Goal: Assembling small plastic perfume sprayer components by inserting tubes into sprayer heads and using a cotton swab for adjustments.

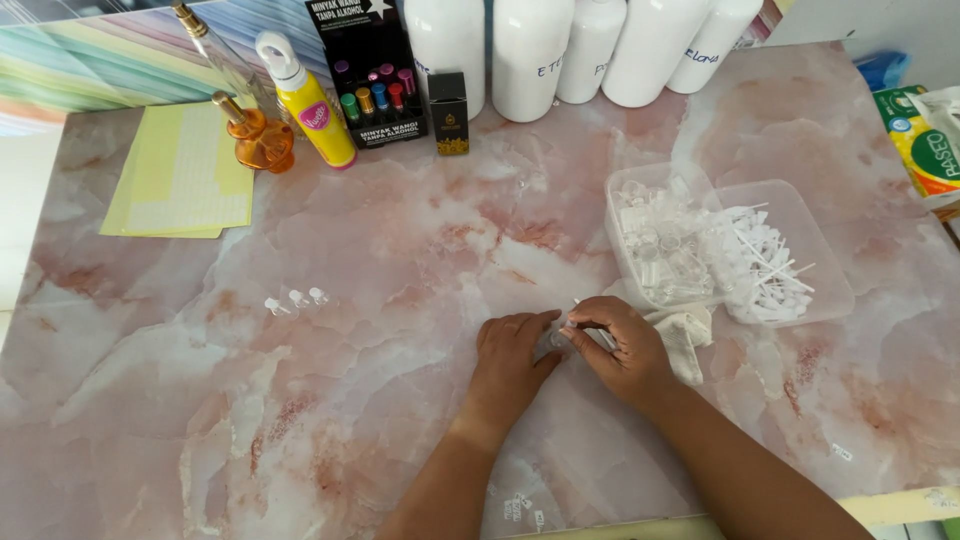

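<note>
My left hand (512,362) and my right hand (622,348) meet over the pink marble-patterned table (300,420), fingertips pinched together on a small clear plastic vial (556,338) held between them. Most of the vial is hidden by my fingers. Just right of my right hand lies a crumpled white cloth (686,335). Behind it stand two clear plastic tubs: one (655,240) with several clear vials, the other (775,255) with white spray pumps. Three small clear pieces (296,300) lie in a row to the left.
Along the back edge stand several large white bottles (530,50), a black display box of small coloured vials (370,75), a small black box (449,112), a yellow bottle (308,100), an amber glass bottle (262,138) and yellow paper sheets (180,175). A tissue pack (925,140) sits far right.
</note>
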